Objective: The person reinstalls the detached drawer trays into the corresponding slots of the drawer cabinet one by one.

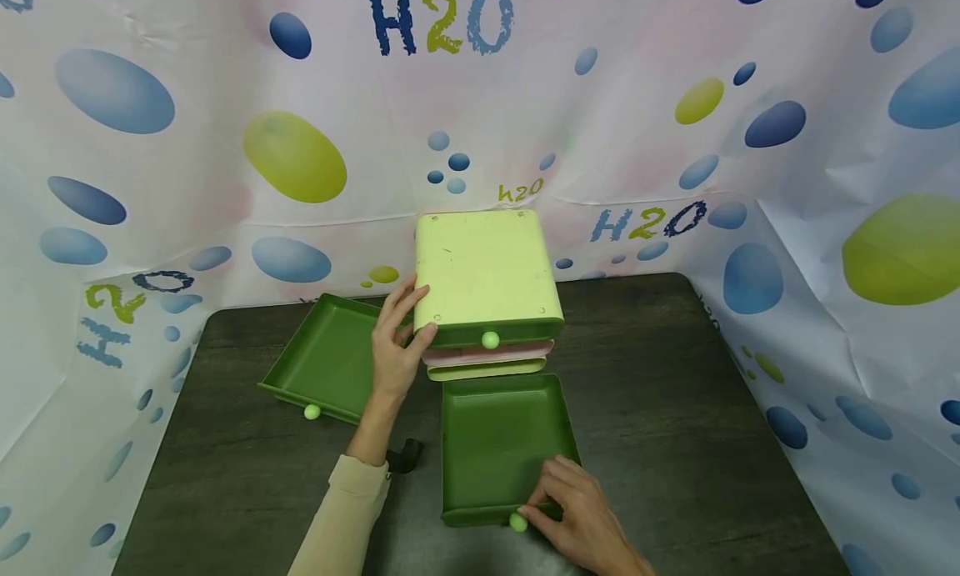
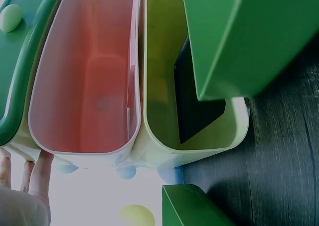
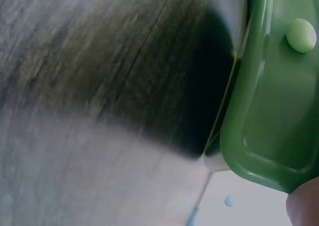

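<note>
A pale yellow drawer cabinet [image 1: 483, 267] stands at the back, a green drawer [image 1: 457, 336] in its top slot. Below, the pink slot [image 2: 107, 86] and the yellow-green slot [image 2: 154, 86] lie uncovered. My left hand [image 1: 393, 351] rests against the cabinet's left side, fingers along the wall and thumb at the front corner. In front lies another green drawer [image 1: 502, 443], pulled out, with a round light green knob [image 1: 517, 523]. My right hand [image 1: 573, 505] pinches its front edge right beside the knob. The right wrist view shows a green drawer front [image 3: 279, 111] and one fingertip.
A third green drawer [image 1: 322, 359] lies askew on the dark table [image 1: 660, 409], left of the cabinet. A small black object [image 1: 405, 457] shows beside my left wrist. White sheeting with colored dots [image 1: 600, 101] hangs behind and at both sides.
</note>
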The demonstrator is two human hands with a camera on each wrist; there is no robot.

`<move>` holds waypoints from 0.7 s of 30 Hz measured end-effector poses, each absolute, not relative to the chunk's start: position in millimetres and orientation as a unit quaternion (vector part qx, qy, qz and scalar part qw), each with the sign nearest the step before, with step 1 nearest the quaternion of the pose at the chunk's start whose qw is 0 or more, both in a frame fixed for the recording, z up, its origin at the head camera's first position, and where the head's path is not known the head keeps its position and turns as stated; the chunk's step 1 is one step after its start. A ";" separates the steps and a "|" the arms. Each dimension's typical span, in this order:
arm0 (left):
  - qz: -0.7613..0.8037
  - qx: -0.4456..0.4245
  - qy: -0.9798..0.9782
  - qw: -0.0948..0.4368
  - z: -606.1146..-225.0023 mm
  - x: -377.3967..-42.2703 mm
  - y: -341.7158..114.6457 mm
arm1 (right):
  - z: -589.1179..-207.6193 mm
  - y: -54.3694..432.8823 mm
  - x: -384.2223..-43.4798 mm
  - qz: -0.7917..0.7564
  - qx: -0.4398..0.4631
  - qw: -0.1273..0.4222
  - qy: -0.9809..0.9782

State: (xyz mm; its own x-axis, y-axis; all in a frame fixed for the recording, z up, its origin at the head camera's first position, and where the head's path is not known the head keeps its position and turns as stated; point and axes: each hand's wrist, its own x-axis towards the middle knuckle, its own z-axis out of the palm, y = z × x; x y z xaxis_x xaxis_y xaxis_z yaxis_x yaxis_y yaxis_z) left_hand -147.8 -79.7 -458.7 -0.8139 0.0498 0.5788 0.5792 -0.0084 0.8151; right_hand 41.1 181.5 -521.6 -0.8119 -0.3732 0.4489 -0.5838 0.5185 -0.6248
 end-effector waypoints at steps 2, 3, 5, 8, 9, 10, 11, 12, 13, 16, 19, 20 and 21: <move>-0.672 -0.234 -0.675 0.196 -450.9 -144.1 -78.5 | -518.9 181.6 40.9 0.401 0.276 0.133 -0.863; -0.672 -0.234 -0.675 0.195 -447.5 -142.4 -78.0 | -517.6 181.6 40.6 0.400 0.277 0.137 -0.863; -0.671 -0.233 -0.677 0.194 -444.4 -140.8 -77.8 | -515.4 181.5 39.8 0.399 0.280 0.145 -0.861; -0.669 -0.233 -0.679 0.193 -443.5 -139.1 -78.0 | -512.4 181.4 39.1 0.402 0.285 0.151 -0.857; -0.669 -0.232 -0.679 0.193 -443.7 -138.7 -78.1 | -511.5 181.3 39.1 0.402 0.286 0.151 -0.857; -0.669 -0.231 -0.680 0.193 -444.1 -138.4 -78.3 | -510.5 181.2 39.2 0.403 0.286 0.151 -0.856; -0.668 -0.231 -0.680 0.192 -444.4 -138.1 -78.5 | -509.4 181.3 39.4 0.404 0.286 0.149 -0.856; -0.668 -0.231 -0.681 0.191 -444.5 -137.8 -78.6 | -508.3 181.2 39.5 0.404 0.287 0.148 -0.856; -0.668 -0.231 -0.681 0.190 -444.4 -137.8 -78.6 | -507.1 181.2 39.6 0.403 0.287 0.149 -0.856; -0.669 -0.232 -0.680 0.188 -444.5 -138.6 -78.6 | -503.2 181.2 39.3 0.399 0.290 0.155 -0.856; -0.672 -0.231 -0.678 0.190 -444.3 -139.2 -78.2 | -499.2 181.3 38.3 0.394 0.298 0.163 -0.854; -0.672 -0.231 -0.677 0.189 -444.4 -139.5 -78.2 | -498.0 181.3 37.9 0.392 0.301 0.166 -0.853; -0.672 -0.230 -0.678 0.189 -444.4 -139.5 -78.1 | -496.8 181.3 37.5 0.391 0.303 0.167 -0.853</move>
